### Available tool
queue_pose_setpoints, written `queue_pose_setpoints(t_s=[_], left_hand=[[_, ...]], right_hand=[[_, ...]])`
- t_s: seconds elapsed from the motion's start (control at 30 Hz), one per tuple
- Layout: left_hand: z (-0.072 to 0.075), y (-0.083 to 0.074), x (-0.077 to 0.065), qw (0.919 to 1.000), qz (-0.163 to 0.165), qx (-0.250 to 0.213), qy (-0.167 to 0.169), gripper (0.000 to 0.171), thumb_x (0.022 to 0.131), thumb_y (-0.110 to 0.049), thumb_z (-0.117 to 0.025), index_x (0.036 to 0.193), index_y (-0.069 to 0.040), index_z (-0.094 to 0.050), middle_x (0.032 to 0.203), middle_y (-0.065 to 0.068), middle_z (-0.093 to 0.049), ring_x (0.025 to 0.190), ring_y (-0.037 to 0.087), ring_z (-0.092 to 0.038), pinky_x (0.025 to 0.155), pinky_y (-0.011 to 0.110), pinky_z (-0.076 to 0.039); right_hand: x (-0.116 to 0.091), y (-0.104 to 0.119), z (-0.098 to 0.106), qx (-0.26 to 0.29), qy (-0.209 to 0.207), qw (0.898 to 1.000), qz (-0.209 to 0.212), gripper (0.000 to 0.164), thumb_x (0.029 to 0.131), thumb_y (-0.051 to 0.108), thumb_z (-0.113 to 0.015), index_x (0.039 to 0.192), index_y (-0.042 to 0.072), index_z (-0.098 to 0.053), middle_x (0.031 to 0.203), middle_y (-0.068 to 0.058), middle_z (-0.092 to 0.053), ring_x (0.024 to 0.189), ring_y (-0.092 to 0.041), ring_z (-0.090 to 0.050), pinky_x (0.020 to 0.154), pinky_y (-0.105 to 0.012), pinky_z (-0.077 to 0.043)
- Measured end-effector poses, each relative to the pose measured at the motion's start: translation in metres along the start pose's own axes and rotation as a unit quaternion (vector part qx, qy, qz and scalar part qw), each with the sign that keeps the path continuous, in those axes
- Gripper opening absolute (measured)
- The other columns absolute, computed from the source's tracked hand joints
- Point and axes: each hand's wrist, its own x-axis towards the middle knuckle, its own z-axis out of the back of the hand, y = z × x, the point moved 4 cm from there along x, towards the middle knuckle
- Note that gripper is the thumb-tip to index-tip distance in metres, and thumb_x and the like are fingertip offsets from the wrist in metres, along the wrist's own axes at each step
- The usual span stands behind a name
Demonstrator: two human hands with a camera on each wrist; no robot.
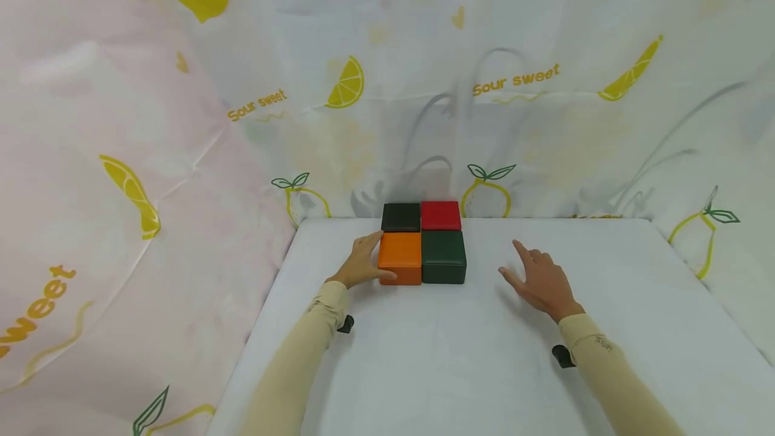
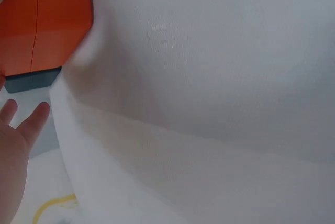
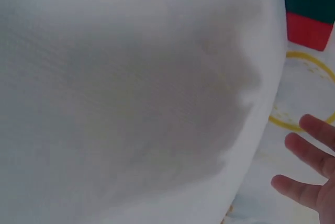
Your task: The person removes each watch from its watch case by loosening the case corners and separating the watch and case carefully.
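Note:
Four-square on the white table stand leather-look boxes: a black box (image 1: pixel 401 217) at back left, a red box (image 1: pixel 441 215) at back right, an orange box (image 1: pixel 399 249) at front left and a dark green box (image 1: pixel 444 257) at front right. My left hand (image 1: pixel 360 262) spans the orange box from its left side, thumb on the front face and a fingertip at the rear left corner. In the left wrist view its other fingers (image 2: pixel 34 123) stretch out free of the box. My right hand (image 1: pixel 543 281) hovers right of the green box, fingers spread, holding nothing.
A white cloth covers the table (image 1: pixel 460 362). Behind and to the left hangs a pale curtain (image 1: pixel 399 133) printed with lemons and lettering; the rear boxes stand close to it. A dark strap end (image 1: pixel 563 356) shows under the right cuff.

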Motion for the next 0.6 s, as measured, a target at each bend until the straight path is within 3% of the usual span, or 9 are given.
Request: queue_pose_setpoints(t_s=[0.23,0.4,0.6], left_hand=[[-0.002,0.002,0.005,0.9997,0.017,-0.003,-0.016,0.117,0.06,-0.054,-0.089,0.153,-0.017,-0.028,0.157,0.003,-0.026,0.135,0.028,-0.025,0.109,0.049,-0.033],[0.0,0.004,0.005,1.0,0.009,0.001,-0.004,0.117,0.057,-0.057,-0.089,0.151,-0.018,-0.032,0.158,0.003,-0.026,0.131,0.032,-0.026,0.108,0.051,-0.034],[0.0,0.004,-0.007,0.9998,-0.002,0.016,0.009,0.114,0.057,-0.058,-0.089,0.15,-0.021,-0.034,0.157,-0.002,-0.028,0.129,0.029,-0.028,0.108,0.05,-0.034]], right_hand=[[0.0,0.003,-0.012,0.015,0.021,1.0,-0.012,0.077,0.093,0.052,-0.057,0.149,0.004,-0.034,0.125,-0.029,-0.055,0.109,-0.044,-0.052,0.087,-0.062,-0.047],[0.003,0.013,-0.016,0.019,0.02,1.0,-0.005,0.077,0.092,0.053,-0.057,0.149,0.006,-0.034,0.126,-0.028,-0.054,0.11,-0.043,-0.051,0.088,-0.061,-0.046],[0.005,0.038,-0.013,0.032,0.008,0.999,0.02,0.077,0.091,0.052,-0.059,0.15,0.008,-0.035,0.126,-0.025,-0.055,0.111,-0.041,-0.051,0.091,-0.059,-0.046]])
